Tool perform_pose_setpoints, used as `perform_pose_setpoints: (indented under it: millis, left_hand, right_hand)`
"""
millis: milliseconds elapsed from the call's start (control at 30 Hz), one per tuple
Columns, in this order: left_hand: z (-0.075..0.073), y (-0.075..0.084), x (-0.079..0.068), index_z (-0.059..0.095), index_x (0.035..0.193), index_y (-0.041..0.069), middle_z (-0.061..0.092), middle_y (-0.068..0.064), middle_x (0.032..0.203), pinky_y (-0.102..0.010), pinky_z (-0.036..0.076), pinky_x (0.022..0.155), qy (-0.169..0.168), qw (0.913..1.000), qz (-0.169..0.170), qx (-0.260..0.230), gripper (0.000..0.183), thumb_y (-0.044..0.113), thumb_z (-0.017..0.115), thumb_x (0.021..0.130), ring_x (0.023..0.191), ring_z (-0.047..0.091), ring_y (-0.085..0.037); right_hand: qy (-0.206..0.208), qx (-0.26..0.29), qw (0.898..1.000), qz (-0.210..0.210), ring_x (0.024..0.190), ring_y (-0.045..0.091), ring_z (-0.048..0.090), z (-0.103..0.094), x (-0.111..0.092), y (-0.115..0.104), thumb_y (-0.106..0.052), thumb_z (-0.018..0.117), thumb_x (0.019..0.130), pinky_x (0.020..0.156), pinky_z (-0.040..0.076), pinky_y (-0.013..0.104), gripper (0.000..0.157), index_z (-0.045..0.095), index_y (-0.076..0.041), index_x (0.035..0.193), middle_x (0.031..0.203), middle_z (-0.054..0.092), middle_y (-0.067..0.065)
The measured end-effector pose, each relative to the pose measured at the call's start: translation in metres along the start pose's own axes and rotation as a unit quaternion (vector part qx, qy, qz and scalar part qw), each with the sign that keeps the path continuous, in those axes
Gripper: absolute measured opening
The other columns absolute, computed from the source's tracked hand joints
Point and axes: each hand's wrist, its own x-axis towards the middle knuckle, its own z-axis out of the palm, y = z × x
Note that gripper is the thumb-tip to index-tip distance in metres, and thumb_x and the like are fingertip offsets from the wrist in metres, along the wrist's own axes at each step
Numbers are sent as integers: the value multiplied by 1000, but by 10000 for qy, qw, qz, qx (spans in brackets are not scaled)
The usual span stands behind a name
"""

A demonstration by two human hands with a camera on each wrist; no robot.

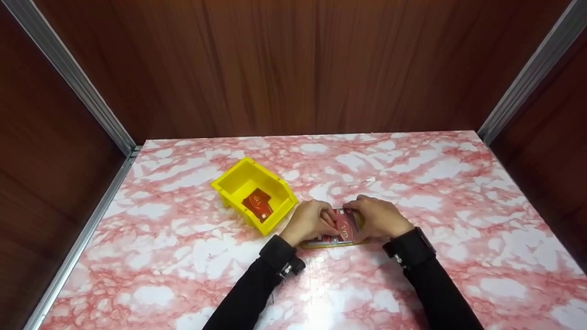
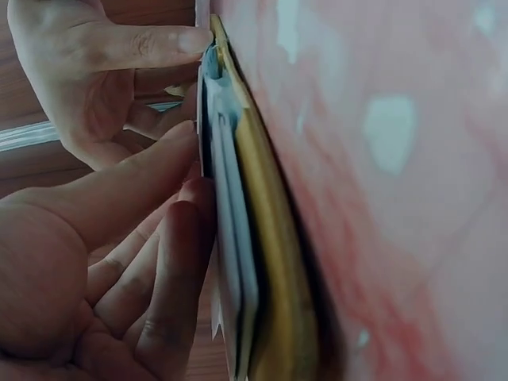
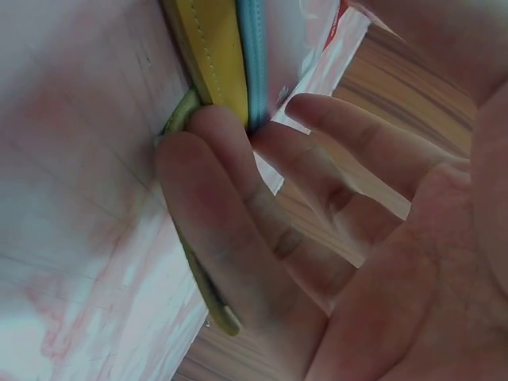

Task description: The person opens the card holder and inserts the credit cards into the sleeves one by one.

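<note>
A yellow card holder [image 1: 328, 246] with clear sleeves lies open on the table, red cards showing in it. Over its right part is a red VIP card [image 1: 347, 228]. My left hand [image 1: 312, 221] pinches this card near its left edge with thumb and fingers. At the holder's right side, my right hand [image 1: 381, 217] grips it, thumb at the near edge and fingers at the far edge. The left wrist view shows the stacked sleeves [image 2: 230, 238] edge-on above the yellow cover [image 2: 274, 278]. A yellow strap [image 3: 213, 294] sticks out beside the right fingers.
A yellow bin [image 1: 231, 170] stands left of the hands, holding red VIP cards [image 1: 257, 204]. The table [image 1: 458, 206] has a red and white marbled top. Brown wood panels [image 1: 293, 68] with metal corner rails [image 1: 78, 73] enclose its back and sides.
</note>
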Motion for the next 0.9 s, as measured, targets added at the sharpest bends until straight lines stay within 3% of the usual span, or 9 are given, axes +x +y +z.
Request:
perform_pose_setpoints:
  millis: [167,267,367,533,700,900]
  left_hand:
    - [-8,-3,0,76,100,6,78,-4,89,-18,55,70,-527,9979,201,-320,31,10,93,75,73,69,-4]
    - [-16,-6,0,75,104,5,77,-7,96,-19,55,74,-678,9963,505,-139,35,6,93,74,82,70,-12]
    - [-25,-9,-3,74,108,6,73,-9,105,-24,55,83,-653,9942,706,474,45,8,96,69,95,69,-21]
    - [-34,-11,-9,70,118,8,64,-10,116,-36,50,100,-566,9872,712,1307,66,15,101,60,110,60,-26]
    - [-34,-13,-12,68,122,6,65,-10,120,-40,47,106,-426,9833,807,1575,72,19,101,58,114,58,-27]
    - [-35,-13,-13,69,124,6,66,-9,123,-40,46,108,-423,9847,695,1540,73,22,101,60,118,57,-27]
  right_hand:
    - [84,88,9999,39,96,24,62,0,-2,2,-24,98,59,85,54,52,84,66,-13,137,113,64,7]
    - [222,140,9996,-58,95,24,62,0,-3,4,-21,96,59,84,54,51,80,68,-13,133,114,62,7]
    - [363,201,9989,-224,96,26,62,1,-3,5,-18,95,58,83,55,51,76,68,-12,128,116,60,9]
    - [439,357,9978,-341,95,27,61,2,-3,6,-14,97,55,83,55,51,74,66,-12,122,116,56,11]
    - [419,432,9974,-384,94,26,60,4,-1,6,-13,97,54,84,55,49,73,64,-11,119,115,54,11]
    - [384,549,9968,-446,94,26,59,4,0,7,-12,98,53,85,54,47,75,62,-10,120,117,51,10]
